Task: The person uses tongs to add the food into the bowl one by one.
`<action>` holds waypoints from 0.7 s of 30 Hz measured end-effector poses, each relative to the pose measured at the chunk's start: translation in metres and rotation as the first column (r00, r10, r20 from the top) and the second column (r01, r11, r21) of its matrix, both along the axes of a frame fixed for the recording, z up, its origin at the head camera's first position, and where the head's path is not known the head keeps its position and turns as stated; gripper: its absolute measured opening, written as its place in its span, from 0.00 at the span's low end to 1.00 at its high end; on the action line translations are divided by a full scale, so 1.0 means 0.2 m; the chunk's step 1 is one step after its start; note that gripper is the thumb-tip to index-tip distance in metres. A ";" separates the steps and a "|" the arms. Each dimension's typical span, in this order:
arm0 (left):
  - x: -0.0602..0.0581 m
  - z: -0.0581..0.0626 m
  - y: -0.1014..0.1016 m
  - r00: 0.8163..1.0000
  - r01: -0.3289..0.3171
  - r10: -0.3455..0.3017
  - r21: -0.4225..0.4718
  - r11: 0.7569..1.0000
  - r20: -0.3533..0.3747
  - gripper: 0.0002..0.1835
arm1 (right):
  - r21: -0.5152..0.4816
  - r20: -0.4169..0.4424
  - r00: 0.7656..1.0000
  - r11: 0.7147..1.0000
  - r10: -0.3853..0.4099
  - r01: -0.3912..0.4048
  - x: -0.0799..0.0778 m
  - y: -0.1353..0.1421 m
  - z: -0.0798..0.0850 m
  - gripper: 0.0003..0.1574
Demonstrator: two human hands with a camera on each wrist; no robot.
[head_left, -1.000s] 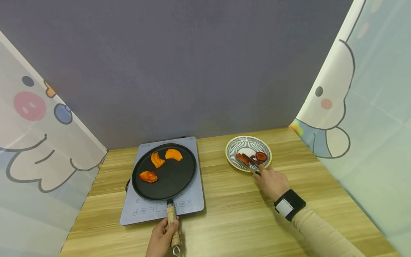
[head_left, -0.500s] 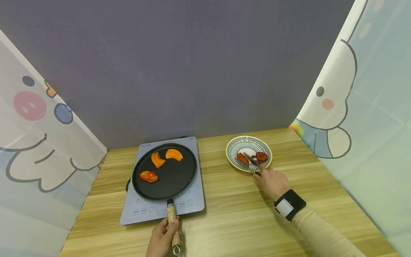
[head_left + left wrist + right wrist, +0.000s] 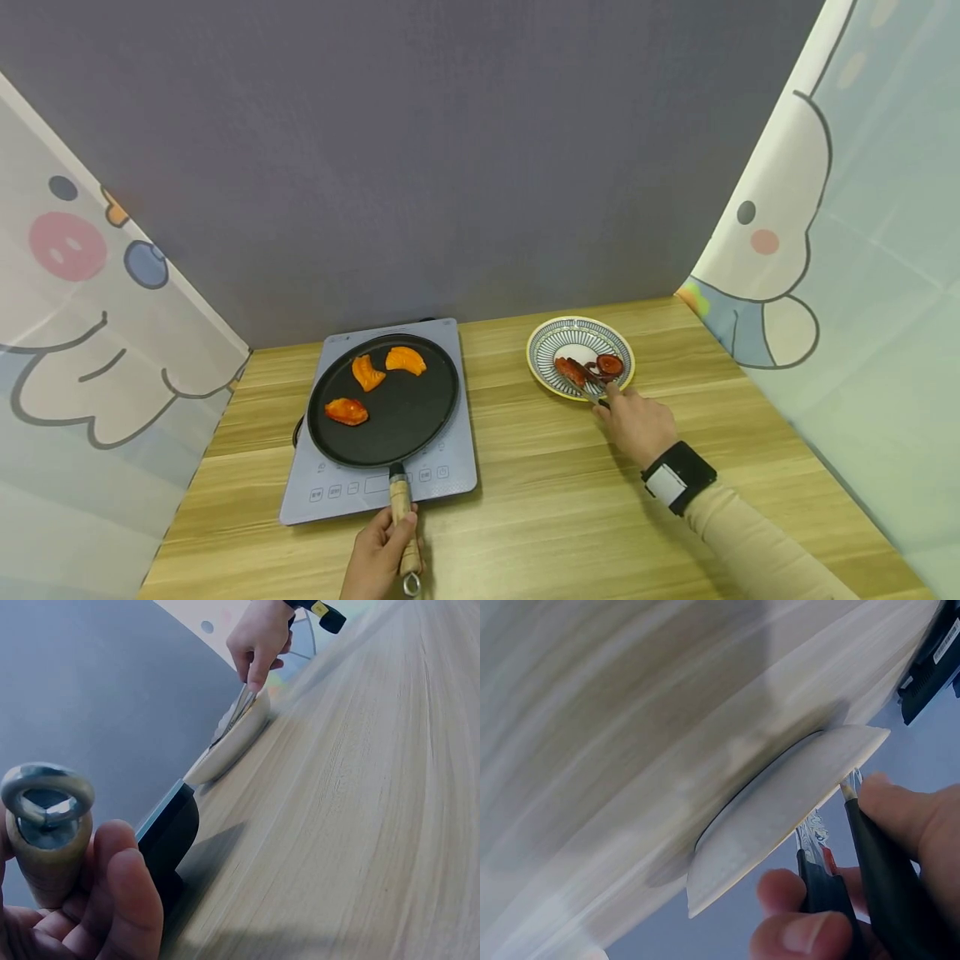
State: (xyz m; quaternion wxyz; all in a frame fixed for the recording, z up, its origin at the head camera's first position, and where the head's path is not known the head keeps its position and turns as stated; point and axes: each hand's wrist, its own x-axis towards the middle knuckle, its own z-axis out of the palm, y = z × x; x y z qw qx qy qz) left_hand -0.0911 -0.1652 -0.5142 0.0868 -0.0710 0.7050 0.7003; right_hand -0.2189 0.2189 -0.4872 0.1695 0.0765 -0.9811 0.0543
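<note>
My left hand (image 3: 381, 552) grips the wooden handle (image 3: 401, 497) of a round black frying pan (image 3: 401, 425). In the left wrist view, the handle's metal hanging ring (image 3: 79, 791) faces the camera. On the pan lie two ridged orange slices (image 3: 406, 361) and a reddish-orange piece like a chicken wing (image 3: 347, 412). My right hand (image 3: 637, 425) holds tongs (image 3: 885, 877) by their dark handles. Their tips reach into a patterned plate (image 3: 543, 340), at a red-brown piece of food (image 3: 568, 369). Beside it lies a dark red, curled piece (image 3: 609, 365) resembling an octopus tentacle.
The pan stands on a pale induction cooker (image 3: 457, 467) at the left of the wooden table (image 3: 517, 517). Behind rises a grey wall panel (image 3: 465, 167). Cartoon-printed panels (image 3: 885, 275) flank both sides. A black strap with a white patch (image 3: 678, 477) circles my right wrist.
The tongs' tips have shifted slightly over the plate, and the red-brown piece has moved a little to the right. My left hand and the pan stay where they were.
</note>
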 end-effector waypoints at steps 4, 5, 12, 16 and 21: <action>0.00 0.00 0.00 1.000 -0.003 0.003 0.001 1.000 0.003 0.24 | 0.003 -0.003 1.000 1.000 0.006 -0.006 0.00 0.00 0.00 0.24; 0.00 0.00 0.00 1.000 -0.003 0.003 0.000 1.000 0.005 0.24 | 0.004 -0.003 1.000 1.000 0.007 -0.007 0.00 0.01 0.00 0.24; 0.00 0.00 0.00 1.000 -0.003 0.003 -0.017 1.000 0.004 0.24 | 0.027 0.021 1.000 1.000 0.009 -0.009 0.01 0.01 0.02 0.29; 0.00 0.01 0.01 1.000 0.000 0.000 -0.022 1.000 -0.004 0.24 | 0.039 0.038 0.999 0.999 0.029 -0.030 0.01 0.02 0.05 0.27; 0.00 0.01 0.01 1.000 -0.008 0.008 -0.023 1.000 -0.003 0.24 | 0.064 0.048 0.995 0.994 0.083 -0.086 -0.01 0.03 0.08 0.20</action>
